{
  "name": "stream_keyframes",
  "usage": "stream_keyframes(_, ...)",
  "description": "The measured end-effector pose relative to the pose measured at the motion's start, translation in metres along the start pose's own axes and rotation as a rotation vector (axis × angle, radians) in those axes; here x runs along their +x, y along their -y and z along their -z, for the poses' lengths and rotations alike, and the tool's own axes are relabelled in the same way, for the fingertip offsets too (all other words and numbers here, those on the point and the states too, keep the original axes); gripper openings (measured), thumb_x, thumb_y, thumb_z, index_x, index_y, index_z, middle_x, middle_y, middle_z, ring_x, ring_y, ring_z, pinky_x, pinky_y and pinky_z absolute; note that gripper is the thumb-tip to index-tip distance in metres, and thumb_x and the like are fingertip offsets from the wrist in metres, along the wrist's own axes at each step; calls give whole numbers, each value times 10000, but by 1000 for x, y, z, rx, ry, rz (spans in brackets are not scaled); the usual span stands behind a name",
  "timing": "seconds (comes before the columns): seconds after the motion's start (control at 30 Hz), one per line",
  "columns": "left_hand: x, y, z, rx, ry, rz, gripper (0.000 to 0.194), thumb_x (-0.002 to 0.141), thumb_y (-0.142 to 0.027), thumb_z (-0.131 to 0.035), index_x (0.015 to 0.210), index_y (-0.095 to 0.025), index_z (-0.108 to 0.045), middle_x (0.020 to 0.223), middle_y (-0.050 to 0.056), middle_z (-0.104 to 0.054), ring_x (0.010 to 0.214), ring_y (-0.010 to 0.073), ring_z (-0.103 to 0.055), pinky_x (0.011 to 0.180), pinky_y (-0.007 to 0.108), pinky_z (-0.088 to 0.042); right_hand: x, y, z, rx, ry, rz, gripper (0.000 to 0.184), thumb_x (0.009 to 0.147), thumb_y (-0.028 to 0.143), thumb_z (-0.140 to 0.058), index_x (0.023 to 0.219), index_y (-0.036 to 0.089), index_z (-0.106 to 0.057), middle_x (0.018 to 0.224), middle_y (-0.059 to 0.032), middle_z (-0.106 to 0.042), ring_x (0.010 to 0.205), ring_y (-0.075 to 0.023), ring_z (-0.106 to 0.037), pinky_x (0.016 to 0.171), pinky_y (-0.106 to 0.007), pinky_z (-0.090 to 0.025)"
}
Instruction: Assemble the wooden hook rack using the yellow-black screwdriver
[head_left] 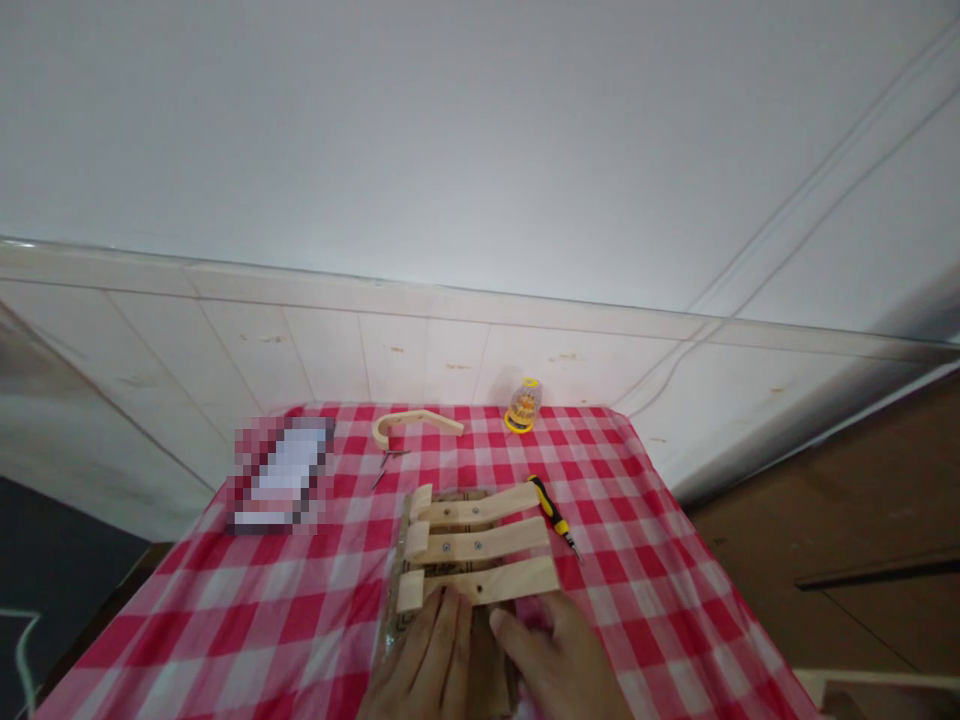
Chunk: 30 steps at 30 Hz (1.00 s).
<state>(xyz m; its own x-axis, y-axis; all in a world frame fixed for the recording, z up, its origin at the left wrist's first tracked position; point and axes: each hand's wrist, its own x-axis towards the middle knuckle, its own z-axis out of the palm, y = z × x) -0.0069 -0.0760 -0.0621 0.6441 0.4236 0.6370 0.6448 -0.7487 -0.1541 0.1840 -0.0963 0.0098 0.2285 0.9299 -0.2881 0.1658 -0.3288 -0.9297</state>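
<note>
Three pale wooden hooks lie side by side across a brown board (pixel 487 650) wrapped in clear plastic. Two screw heads show in the far hook (pixel 502 507) and in the middle hook (pixel 510 542). The near hook (pixel 517 580) has a dark hole. My left hand (pixel 427 650) lies flat on the board, fingers stretched out, fingertips against the near hook. My right hand (pixel 562 655) is curled at the board's right edge, below the hook's end; what lies between its thumb and fingers is hidden. A yellow-and-black screwdriver (pixel 553 512) rests right of the hooks.
A red-and-white checked cloth (pixel 300 600) covers the table against a panelled wall. Toward the back lie a loose wooden hook (pixel 420 418), several screws (pixel 384 462) and a clear yellow-based container (pixel 523 408). A blurred-out phone-like object (pixel 285 475) is at left.
</note>
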Motion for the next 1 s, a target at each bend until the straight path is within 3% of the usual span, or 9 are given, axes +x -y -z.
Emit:
stream_keyframes(0.2,3,-12,4,-46,81,155,448,1005,-205,-480,1442,-158,-565,1294,106,-718,1212,212,-677,1046,279,-526,-15,3,7,-127,-62,70,291,803,328,-687,1051,227,-800,983,-86,-826,855,-263,-787,764,-329,-611)
stream_keyframes(0.3,5,-10,7,-80,79,128,467,999,-218,-508,1463,-189,-550,1296,95,-720,1187,214,-688,1018,281,-543,-15,5,20,-298,-124,149,182,827,384,-684,854,255,-809,829,-56,-816,743,-247,-760,664,-301,-569)
stream_keyframes(0.43,10,0,13,-75,52,71,445,1023,-278,-511,1457,-186,-557,1301,105,-717,1198,215,-682,1026,284,-537,-12,8,43,-360,-232,143,275,841,413,-682,631,244,-631,539,17,-630,504,-161,-600,491,-237,-451)
stream_keyframes(0.53,15,7,19,-83,43,-26,406,1036,-312,-506,1402,-163,-598,1276,105,-728,1199,197,-679,1029,258,-525,-10,7,46,-253,-283,194,202,839,437,-693,808,245,-638,651,15,-662,548,-156,-615,526,-236,-502)
stream_keyframes(0.67,21,10,24,-29,83,-70,343,1013,-203,-472,1288,-121,-659,1245,114,-738,1172,213,-692,984,275,-550,-8,-6,36,-170,-269,315,376,921,487,-611,1204,250,-687,1026,-81,-783,738,-199,-738,697,-304,-622)
stream_keyframes(0.83,21,3,23,-12,19,-21,317,1003,-165,-466,1230,-109,-680,1209,106,-754,1142,217,-702,989,283,-550,-6,-21,33,-293,-305,464,298,950,508,-606,985,271,-783,901,-63,-806,752,-220,-772,731,-307,-656)
stream_keyframes(1.0,19,5,25,-41,7,-3,320,1018,-209,-487,1256,-120,-681,1214,105,-754,1153,200,-706,1049,270,-528,-11,-8,37,-299,-243,414,231,958,451,-639,982,268,-777,901,-53,-813,765,-215,-786,741,-290,-662)
